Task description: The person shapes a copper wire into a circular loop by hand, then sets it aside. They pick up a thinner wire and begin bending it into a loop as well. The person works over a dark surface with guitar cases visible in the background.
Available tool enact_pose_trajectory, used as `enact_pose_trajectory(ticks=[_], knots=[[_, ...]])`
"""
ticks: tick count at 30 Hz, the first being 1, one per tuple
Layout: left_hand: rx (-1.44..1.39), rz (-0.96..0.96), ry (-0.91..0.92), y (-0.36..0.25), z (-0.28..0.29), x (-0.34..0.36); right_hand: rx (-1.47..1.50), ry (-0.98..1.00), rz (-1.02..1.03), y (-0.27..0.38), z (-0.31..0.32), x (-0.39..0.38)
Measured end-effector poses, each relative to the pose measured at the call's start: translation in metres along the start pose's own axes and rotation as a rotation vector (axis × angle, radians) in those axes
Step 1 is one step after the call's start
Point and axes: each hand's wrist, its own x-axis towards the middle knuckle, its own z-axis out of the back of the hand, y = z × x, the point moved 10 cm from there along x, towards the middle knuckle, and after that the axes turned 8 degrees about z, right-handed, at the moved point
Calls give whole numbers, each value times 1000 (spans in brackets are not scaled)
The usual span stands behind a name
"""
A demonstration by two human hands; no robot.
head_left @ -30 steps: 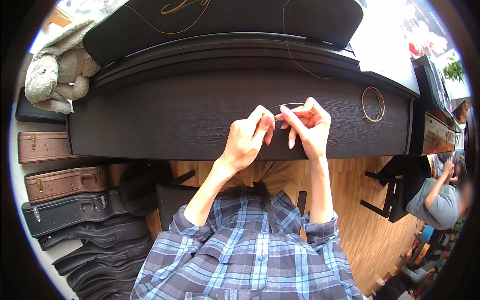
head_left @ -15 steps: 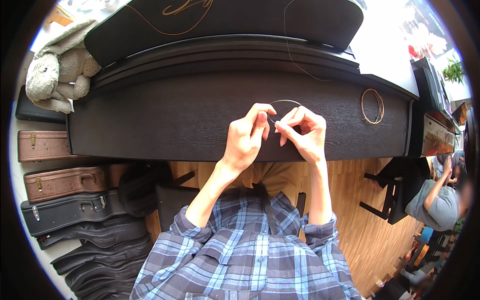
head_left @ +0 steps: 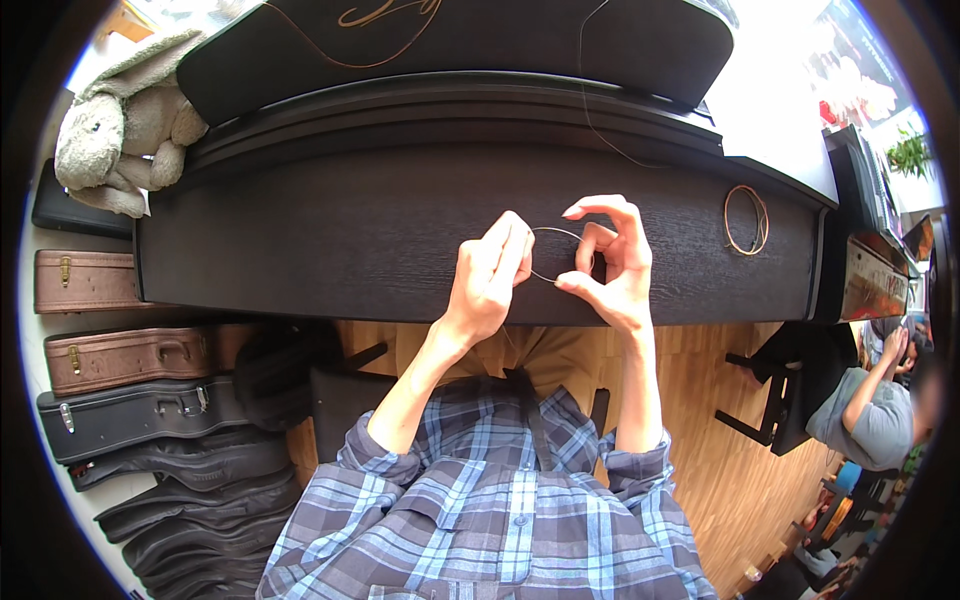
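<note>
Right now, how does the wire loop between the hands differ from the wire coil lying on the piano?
The wire loop is held up by the left hand and right hand; the wire coil lies untouched on the piano. The loop looks grey and single, the coil coppery with several turns. Both are thin and round.

dark wood counter (head_left: 350,230), closed piano top. coiled copper-coloured wire (head_left: 747,219) lies flat near its right end. black padded cover (head_left: 450,50) rests along the back, grey plush rabbit (head_left: 120,125) at left end.
</note>
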Motion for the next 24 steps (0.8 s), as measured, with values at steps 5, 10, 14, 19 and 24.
enact_pose_trajectory(ticks=[5, 10, 14, 19, 24], knots=[[261, -45, 51, -2, -12, 1, -207, 54, 205, 10, 1, -1], [277, -74, 130, -4, -20, -1, -48, -38, -39, -11, 9, -9], [116, 27, 190, 2, -19, -1, -23, -121, -101, -11, 15, -8], [63, -119, 206, -13, -18, -3, -30, -170, -207, -17, 20, -10], [-209, 94, 130, 7, -9, 1, -37, -114, -96, -11, 13, -8]])
